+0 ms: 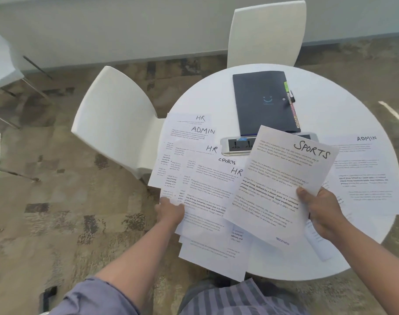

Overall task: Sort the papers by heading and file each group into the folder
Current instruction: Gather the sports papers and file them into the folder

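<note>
A round white table (330,105) stands on a mottled brown and beige carpet (46,212), with a power socket strip (237,145) set into its middle. Two white chairs are drawn up to it: one chair (112,123) at its left edge and another chair (267,35) at its far side, its back toward a pale wall (126,26). At the far left, part of a third white seat (1,62) on thin metal legs shows.
</note>
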Demonstrator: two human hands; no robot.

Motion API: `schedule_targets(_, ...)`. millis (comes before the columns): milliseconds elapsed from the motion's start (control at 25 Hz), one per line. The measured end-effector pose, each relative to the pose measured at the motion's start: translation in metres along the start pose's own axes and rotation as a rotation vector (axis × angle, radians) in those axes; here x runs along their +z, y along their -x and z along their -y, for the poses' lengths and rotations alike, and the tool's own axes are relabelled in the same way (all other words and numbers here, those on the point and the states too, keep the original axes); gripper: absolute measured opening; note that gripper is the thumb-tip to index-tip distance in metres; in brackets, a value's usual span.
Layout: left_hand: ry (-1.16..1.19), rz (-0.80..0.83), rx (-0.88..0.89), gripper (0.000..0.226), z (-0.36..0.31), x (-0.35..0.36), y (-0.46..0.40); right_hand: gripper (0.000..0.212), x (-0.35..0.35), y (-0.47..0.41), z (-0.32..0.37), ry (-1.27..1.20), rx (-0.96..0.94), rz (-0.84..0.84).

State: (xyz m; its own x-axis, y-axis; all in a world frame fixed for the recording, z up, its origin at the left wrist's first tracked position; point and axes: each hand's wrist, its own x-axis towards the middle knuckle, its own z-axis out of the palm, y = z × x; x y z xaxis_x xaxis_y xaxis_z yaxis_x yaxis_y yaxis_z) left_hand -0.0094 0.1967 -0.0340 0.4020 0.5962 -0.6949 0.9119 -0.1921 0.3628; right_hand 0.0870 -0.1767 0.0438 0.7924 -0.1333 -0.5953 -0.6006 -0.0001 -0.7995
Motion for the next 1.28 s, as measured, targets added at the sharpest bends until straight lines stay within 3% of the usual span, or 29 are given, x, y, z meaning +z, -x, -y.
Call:
schedule_targets(200, 0.038, 0.0, 0.092, 0.009, 0.0, -0.018, -0.008, 0.024, 0.007, 0.013, 0.0, -0.014, 0.007, -0.003)
schedule_targets(360, 0.11, 0.083, 0.236, 0.017, -0.014, -0.029, 0.002, 0.024, 0.008, 0.019, 0.003, 0.005, 0.002, -0.005)
schedule_targets(560, -0.014, -0.189, 0.571, 0.021, -0.04, -0.04, 0.034, 0.022, 0.003, 0.023, 0.002, 0.044, -0.041, -0.018)
schedule_targets(1120, -0.148, -0.507, 0.952, 0.014, -0.098, -0.091, 0.101, 0.016, -0.013, 0.032, -0.009, 0.036, -0.036, -0.052)
schedule_targets(1280, -0.214, -0.463, 1.024, 0.01, -0.139, -0.09, 0.131, 0.017, -0.029, 0.03, -0.005, 0.02, -0.039, -0.048)
